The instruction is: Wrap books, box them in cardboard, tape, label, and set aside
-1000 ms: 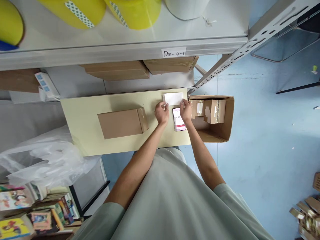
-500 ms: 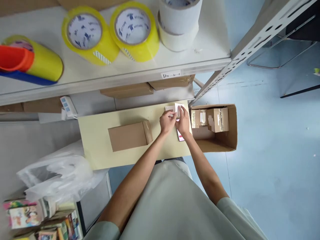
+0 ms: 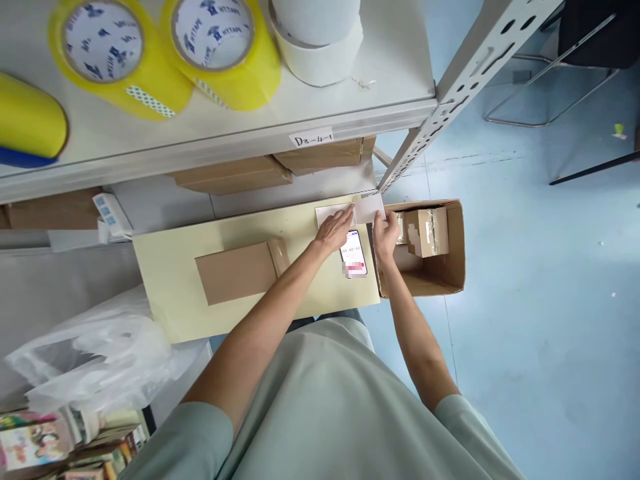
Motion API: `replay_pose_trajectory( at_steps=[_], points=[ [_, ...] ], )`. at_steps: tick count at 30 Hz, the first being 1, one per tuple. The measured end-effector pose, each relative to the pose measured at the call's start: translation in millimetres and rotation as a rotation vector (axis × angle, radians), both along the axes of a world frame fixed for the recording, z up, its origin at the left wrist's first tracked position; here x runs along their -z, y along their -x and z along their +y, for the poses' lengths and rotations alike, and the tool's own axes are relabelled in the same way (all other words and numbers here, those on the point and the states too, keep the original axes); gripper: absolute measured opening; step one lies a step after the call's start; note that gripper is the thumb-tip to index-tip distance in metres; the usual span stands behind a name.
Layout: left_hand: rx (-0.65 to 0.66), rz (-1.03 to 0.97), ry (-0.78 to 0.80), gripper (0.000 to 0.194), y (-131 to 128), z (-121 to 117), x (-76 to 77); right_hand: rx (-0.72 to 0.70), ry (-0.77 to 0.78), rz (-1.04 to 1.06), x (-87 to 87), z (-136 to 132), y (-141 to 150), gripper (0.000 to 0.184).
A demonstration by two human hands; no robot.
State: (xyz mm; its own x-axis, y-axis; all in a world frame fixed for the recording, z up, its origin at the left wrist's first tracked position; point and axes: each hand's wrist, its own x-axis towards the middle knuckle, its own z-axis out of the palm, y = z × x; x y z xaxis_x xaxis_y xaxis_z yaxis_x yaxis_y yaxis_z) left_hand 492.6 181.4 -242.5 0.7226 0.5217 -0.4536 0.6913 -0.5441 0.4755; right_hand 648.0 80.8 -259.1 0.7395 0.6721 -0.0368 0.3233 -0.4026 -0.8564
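My left hand (image 3: 336, 232) lies flat with fingers stretched out, pressing on a small white pad of paper (image 3: 326, 213) at the table's far right part. Beside it, my right hand (image 3: 387, 235) pinches the lower right edge of a white paper sheet (image 3: 369, 209) turned out to the right; a grey printed patch shows at its top. Whether the sheet is still joined to the pad is hidden by my left fingers. Just below my hands a phone (image 3: 354, 252) lies face up, its screen showing a running-time display.
A closed cardboard box (image 3: 237, 272) lies on the cream table (image 3: 173, 267). An open carton (image 3: 456, 247) holding smaller boxes stands at the right. Above is a shelf (image 3: 390, 107) with yellow tape rolls (image 3: 225, 57) and a metal post (image 3: 470, 73). A plastic bag (image 3: 110, 353) hangs left.
The hands, close together before, have parted: the right moved right with the sheet, now spread out flat. My left hand has flattened onto the pad. The phone is now uncovered; the view has shifted.
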Motion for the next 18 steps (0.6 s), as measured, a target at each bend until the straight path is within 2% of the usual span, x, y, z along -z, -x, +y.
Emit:
replay_pose_trajectory(
  at_steps=[5, 10, 14, 18],
  points=[
    [0.002, 0.062, -0.027, 0.095, -10.2, -1.0, 4.7, 0.014, 0.060, 0.059, 17.4, 4.1, -6.5, 0.051],
    [-0.008, 0.062, -0.017, 0.097, -8.9, 0.0, 6.1, 0.024, 0.081, 0.161, 34.6, 4.7, -9.6, 0.051],
    [0.011, 0.100, -0.010, 0.098, -8.0, 3.6, 5.8, 0.172, 0.093, 0.251, 46.0, -21.3, -17.7, 0.051],
    [0.020, 0.136, 0.008, 0.095, -11.7, 7.5, 0.9, 0.364, 0.091, 0.270, 46.9, -55.5, -26.0, 0.053]
  ],
)
